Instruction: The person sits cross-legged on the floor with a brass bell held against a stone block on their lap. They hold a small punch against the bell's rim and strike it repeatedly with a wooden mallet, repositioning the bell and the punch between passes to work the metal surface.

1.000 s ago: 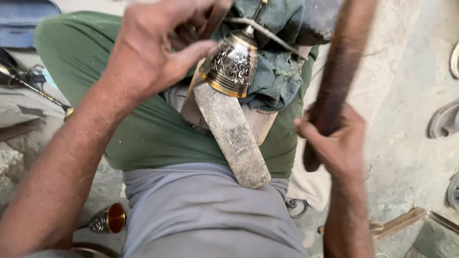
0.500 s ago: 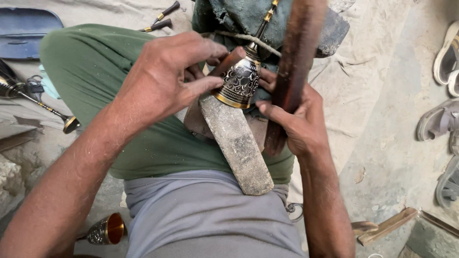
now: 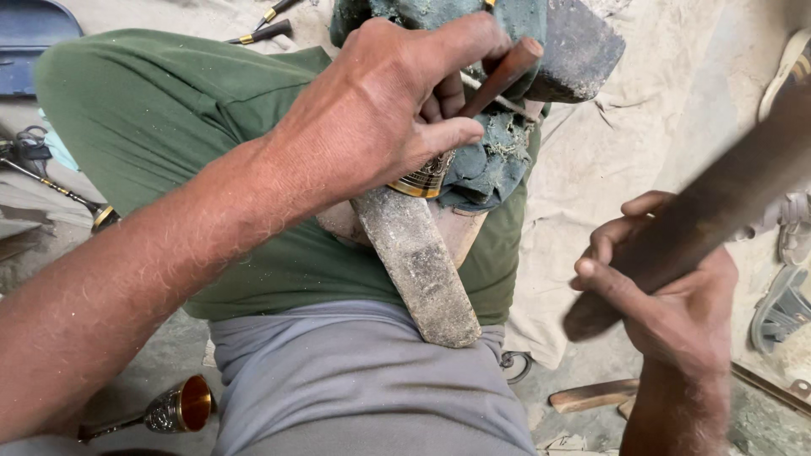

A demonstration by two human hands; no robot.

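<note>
A: Near edge first. Our grey shirt fills 6 o'clock. A finished goblet (image 3: 173, 408) lies on the floor at 7 o'clock, gold inside, dark engraved bowl.

B: Right hand (image 3: 676, 308)?

A: At 4 o'clock, closed around the dark wooden stick (image 3: 701, 224). Half a second ago the stick stood right beside the cup; now it's swung out well clear and motion-blurred.

B: So we read that as mid-swing, between blows?

A: That's our judgement. A second ago it was also out wide, so it looks like a repeating strike.

B: Centre?

A: The worn flat block (image 3: 418, 262) lies on our green-trousered thigh, pointing to 12 o'clock. The engraved cup (image 3: 425, 176) sits at its far end, against the teal cloth (image 3: 490, 165). Only its gold-banded rim shows.

B: Left hand (image 3: 389, 110)?

A: Now clamped over the cup, covering most of it. Fingers pinch a reddish-brown punch (image 3: 503, 74), tilted towards 2 o'clock.

B: Far side?

A: A grey stone block (image 3: 579, 51) at 1 o'clock, yellow-handled tools (image 3: 266, 29) at 11, sandals (image 3: 781, 308) at 3.
</note>
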